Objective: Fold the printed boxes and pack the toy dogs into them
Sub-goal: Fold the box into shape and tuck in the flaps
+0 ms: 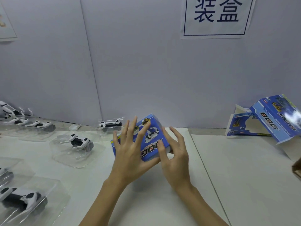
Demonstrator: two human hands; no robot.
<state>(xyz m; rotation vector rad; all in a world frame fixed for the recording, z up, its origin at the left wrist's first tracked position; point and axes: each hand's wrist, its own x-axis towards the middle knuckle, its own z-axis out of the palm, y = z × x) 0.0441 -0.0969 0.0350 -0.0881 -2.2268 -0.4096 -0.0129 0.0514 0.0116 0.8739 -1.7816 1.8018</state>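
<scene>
A blue printed box [151, 139] with a white toy dog picture and "DOG" lettering sits tilted between both hands above the white table [244, 176]. My left hand [128, 154] lies against its left side with straight, spread fingers. At the box's right end is my right hand [175, 157], thumb touching the near right corner and fingers spread and loosely bent. Toy dogs, white and black, lie in clear plastic trays at the left: one nearest the box [79, 141], one behind it [110, 124], one at lower left [21, 199].
More trayed dogs line the far left [37, 125]. At the right, a part-folded printed box [276, 118] leans over another with a window cut-out [241, 126]. A wall with a paper sign [216, 15] closes the back. A brown object [297, 170] shows at the right edge.
</scene>
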